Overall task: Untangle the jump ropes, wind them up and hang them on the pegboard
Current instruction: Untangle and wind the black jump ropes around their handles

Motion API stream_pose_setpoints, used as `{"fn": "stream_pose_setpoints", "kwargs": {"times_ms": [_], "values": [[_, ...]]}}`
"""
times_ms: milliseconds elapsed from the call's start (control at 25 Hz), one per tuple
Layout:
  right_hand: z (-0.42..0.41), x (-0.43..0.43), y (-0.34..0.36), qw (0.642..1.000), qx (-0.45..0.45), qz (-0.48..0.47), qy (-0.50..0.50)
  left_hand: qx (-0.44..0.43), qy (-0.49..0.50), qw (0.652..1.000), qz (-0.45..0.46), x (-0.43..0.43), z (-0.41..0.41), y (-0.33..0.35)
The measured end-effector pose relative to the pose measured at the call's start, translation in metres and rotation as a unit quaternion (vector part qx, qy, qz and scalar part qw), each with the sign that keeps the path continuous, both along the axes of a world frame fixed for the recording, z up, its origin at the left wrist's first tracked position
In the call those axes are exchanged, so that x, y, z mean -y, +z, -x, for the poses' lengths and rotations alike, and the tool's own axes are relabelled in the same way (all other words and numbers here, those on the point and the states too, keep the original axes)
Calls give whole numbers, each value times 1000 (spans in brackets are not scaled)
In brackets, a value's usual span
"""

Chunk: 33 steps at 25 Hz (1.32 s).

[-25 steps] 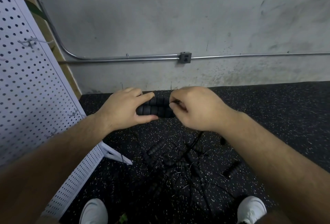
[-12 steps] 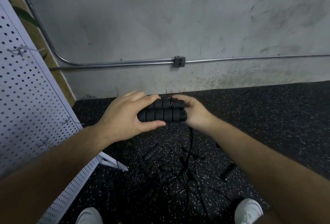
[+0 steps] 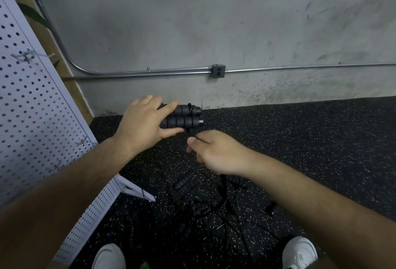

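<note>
Winding continues: right hand (image 3: 216,153) has dropped nearer, off the handles (image 3: 184,116), fingers pinching the cord (image 3: 224,183); left hand (image 3: 141,122) stays clamped round them

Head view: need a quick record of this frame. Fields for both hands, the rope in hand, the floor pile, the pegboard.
left hand: grips two black handles held side by side
right hand: just below the handles, pinches the cord
cord: looped round the upper handle, the rest hangs down
pile: more ropes, tangled, on the floor
pegboard: at left, no rope on the hooks in view
</note>
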State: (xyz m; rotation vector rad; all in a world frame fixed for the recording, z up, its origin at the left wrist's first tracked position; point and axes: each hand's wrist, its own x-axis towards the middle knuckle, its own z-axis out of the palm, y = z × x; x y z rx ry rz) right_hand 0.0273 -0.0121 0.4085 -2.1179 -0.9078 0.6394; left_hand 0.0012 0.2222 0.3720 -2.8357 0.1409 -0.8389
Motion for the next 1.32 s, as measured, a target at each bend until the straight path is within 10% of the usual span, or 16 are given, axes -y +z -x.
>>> {"fn": "stream_pose_setpoints", "kwargs": {"times_ms": [320, 560, 920, 1320], "values": [[-26, 29, 29, 905, 422, 39, -25, -62, -64, 995, -49, 9, 11, -21], [-79, 39, 0, 935, 352, 19, -33, -75, -156, 985, 9, 40, 29, -19], [-70, 25, -44, 984, -54, -159, -58, -111, -132, 975, 141, 57, 39, 2], [-1, 0, -40, 989, 140, 47, 26, -103, 14, 980, 170, 12, 4, -18]]}}
